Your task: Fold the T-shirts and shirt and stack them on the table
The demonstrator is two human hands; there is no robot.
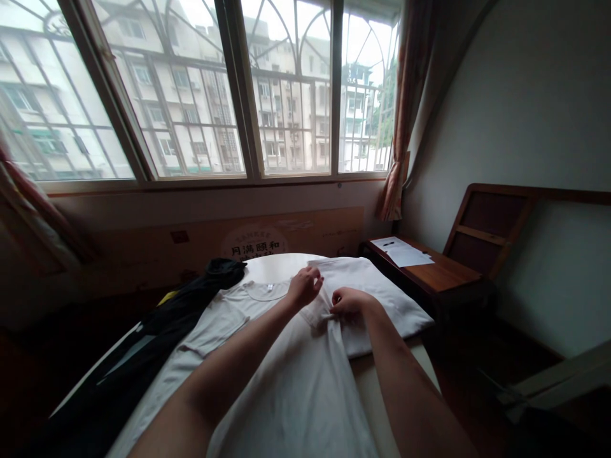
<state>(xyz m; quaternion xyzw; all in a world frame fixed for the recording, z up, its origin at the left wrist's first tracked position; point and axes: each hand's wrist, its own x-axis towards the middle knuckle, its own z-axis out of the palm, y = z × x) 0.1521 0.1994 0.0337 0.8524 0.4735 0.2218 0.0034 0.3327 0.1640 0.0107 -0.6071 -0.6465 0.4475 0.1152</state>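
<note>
A white T-shirt (296,375) lies spread over a white-topped table, its neckline at the far side and its lower part toward me. My left hand (305,286) is at the shirt's far right shoulder, fingers curled closed at the fabric; the fingertips are partly hidden. Close beside it, my right hand (351,301) pinches a gathered bit of the shirt near the sleeve, drawing creases in the cloth. A folded white garment (391,302) rests just beyond and right of my right hand.
Dark clothing (157,337) lies along the table's (270,261) left side. To the right stands a wooden bench (449,270) with papers (405,253) and a pen on it. Barred windows, a curtain (394,184) and a printed cardboard panel (324,232) are behind the table.
</note>
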